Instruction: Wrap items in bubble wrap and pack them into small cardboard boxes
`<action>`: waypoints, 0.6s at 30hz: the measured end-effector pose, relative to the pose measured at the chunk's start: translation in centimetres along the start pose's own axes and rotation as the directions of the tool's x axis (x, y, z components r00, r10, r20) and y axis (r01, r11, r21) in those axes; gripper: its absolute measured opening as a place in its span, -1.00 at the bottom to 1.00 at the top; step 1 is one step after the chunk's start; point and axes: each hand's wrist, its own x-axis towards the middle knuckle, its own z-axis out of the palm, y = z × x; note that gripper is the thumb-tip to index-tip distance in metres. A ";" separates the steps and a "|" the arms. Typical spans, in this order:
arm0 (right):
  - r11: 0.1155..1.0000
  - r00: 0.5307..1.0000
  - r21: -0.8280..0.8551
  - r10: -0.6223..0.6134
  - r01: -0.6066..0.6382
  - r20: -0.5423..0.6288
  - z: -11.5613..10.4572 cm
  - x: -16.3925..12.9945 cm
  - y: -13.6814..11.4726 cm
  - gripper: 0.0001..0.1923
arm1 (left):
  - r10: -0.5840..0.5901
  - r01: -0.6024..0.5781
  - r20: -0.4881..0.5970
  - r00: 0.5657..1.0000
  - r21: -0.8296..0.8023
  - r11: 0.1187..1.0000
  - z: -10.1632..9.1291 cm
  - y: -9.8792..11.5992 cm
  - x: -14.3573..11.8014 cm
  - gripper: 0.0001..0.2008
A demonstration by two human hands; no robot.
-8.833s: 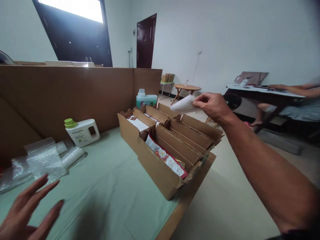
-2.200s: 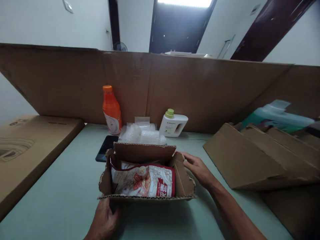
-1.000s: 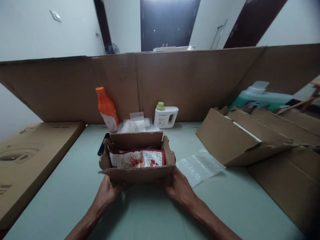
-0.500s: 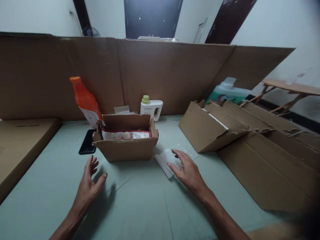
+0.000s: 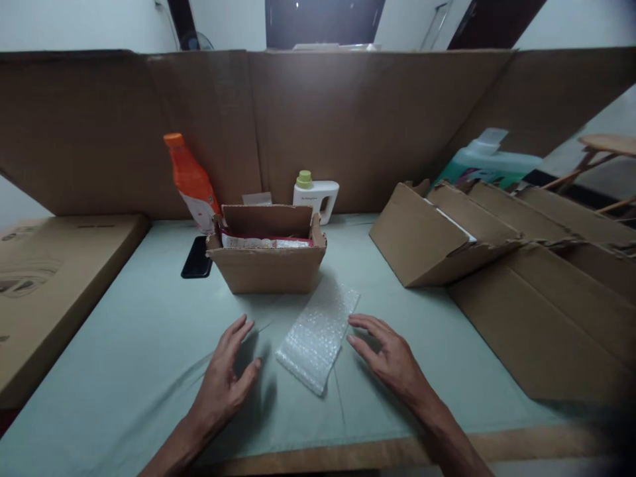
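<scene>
A: From where I stand, what could go wrong?

B: The bubble-wrap sheet (image 5: 320, 331) lies loose and slanted on the pale green cloth (image 5: 149, 318), between the hands, its far end close to the near right corner of the cardboard box (image 5: 268, 270). Being light, it would probably skid if brushed; a careless push by the right hand (image 5: 390, 358) might crumple it against that box.

A: And the pose?

B: Both palms turn inward, one on either side. The left hand (image 5: 226, 368) has its fingers loosely bent and thumb well parted; it grips nothing and stands apart from the sheet. The right, likewise spread in a relaxed curve, holds nothing; its fingertips are just beside the sheet's right edge, though I cannot tell whether they touch.
</scene>
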 end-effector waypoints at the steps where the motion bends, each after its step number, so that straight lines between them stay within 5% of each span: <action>1: 0.997 0.999 -0.071 0.040 -0.041 -0.019 0.4 0.2 0.3 -0.65 | 0.024 -0.024 0.030 0.999 -0.007 1.000 0.5 0.0 0.1 -0.53; 6: 0.962 0.998 -0.267 -0.042 0.055 0.055 4.4 -0.3 -2.1 -0.55 | 0.139 -0.130 0.158 0.978 -0.066 0.989 2.9 -0.1 0.5 -0.51; 11: 0.960 0.951 0.097 -0.275 0.264 0.139 5.9 -3.5 -7.2 -0.78 | 0.080 -0.067 0.146 0.986 -0.089 0.994 2.3 -1.1 0.0 -0.49; 15: 0.816 0.896 0.474 -0.429 0.330 0.116 4.8 -4.4 -9.2 -0.73 | -0.006 0.016 0.085 0.996 -0.128 0.992 0.9 -2.2 -0.2 -0.48; 18: 0.843 0.942 0.455 -0.335 0.287 0.026 3.6 -2.9 -8.0 -0.77 | -0.097 0.097 0.008 0.995 -0.156 0.983 -0.9 -2.4 1.0 -0.47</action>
